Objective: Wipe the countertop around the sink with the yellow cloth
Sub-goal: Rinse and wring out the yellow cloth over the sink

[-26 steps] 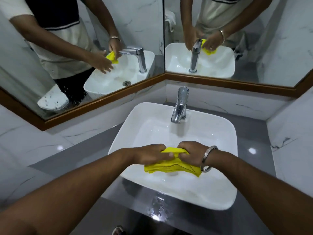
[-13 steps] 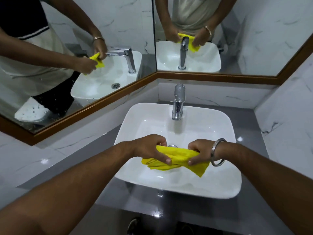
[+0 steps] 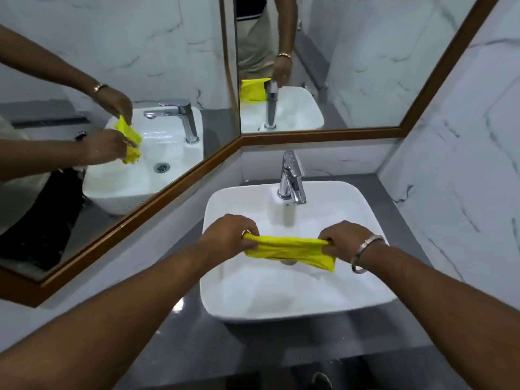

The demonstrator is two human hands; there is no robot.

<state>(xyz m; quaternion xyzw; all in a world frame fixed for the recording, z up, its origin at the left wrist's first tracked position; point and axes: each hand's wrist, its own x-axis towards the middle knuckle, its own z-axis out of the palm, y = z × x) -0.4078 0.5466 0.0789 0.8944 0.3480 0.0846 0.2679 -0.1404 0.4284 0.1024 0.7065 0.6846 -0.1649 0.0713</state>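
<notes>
One yellow cloth [image 3: 289, 250], one white basin [image 3: 363, 204], one chrome tap [image 3: 292, 178] and two mirror panels [image 3: 84, 66] show; the left hand [image 3: 229, 235] is closed tight on the cloth's left end; the right hand [image 3: 342, 239], a metal bangle [image 3: 365, 253] at its wrist, pinches the right end; the cloth hangs stretched above the bowl, its long axis running left to right, over the grey countertop [image 3: 213, 347].

The grey surface [image 3: 281, 350] is left open in front of the sink [image 3: 374, 299] and along its sides; passage behind the basin is narrowed by the faucet [image 3: 291, 178] and the marble walls [image 3: 455, 164].
</notes>
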